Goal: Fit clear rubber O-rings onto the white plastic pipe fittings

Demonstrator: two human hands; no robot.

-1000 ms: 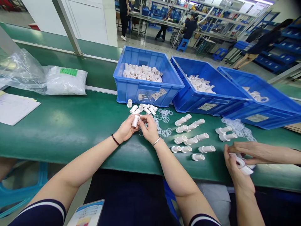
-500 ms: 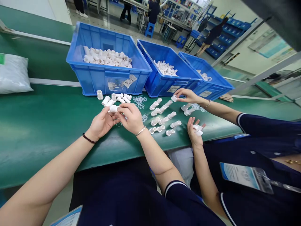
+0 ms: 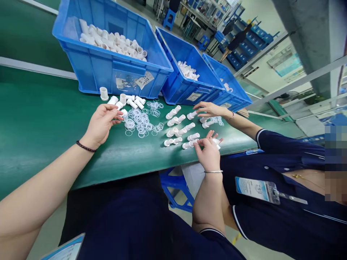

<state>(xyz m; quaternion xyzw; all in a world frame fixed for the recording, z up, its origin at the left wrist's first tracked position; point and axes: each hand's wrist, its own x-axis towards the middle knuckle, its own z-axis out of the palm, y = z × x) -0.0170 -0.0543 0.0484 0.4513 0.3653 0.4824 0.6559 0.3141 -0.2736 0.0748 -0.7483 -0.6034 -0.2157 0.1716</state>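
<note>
The left hand [image 3: 101, 122] curls loosely over loose white plastic sleeves [image 3: 119, 104] beside clear O-rings [image 3: 139, 121], while the right hand [image 3: 208, 153] pinches one finished fitting [image 3: 189, 144] into the rows.

One head-worn view looks forward and steeply down, tilted toward the right, close over the green bench [image 3: 40, 119], with blue bins [image 3: 114, 72] ahead and the workshop far behind

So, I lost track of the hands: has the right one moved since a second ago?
Yes. The right hand left the left hand for the rows of white tubes.
</note>
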